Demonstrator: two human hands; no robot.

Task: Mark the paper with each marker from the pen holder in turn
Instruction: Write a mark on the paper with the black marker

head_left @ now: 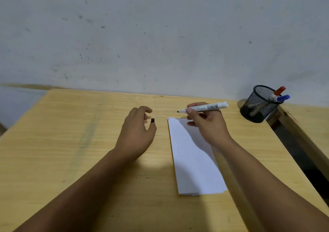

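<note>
My right hand (pixel 207 123) grips an uncapped white marker with a black tip (pixel 211 106), held level above the top edge of a long white paper (pixel 194 160), tip pointing left. My left hand (pixel 138 130) rests on the table left of the paper and pinches the small black cap (pixel 152 120) between thumb and fingers. A black mesh pen holder (pixel 258 105) stands at the table's far right corner with a red-capped marker (pixel 279 90) and a blue-capped marker (pixel 283 98) in it. A small red mark (pixel 168 118) shows at the paper's top left corner.
The wooden table (pixel 80 142) runs up to a scuffed pale wall (pixel 160 35). On the right the tabletop ends at an edge, with a dark gap (pixel 302 160) and a wooden frame beyond it.
</note>
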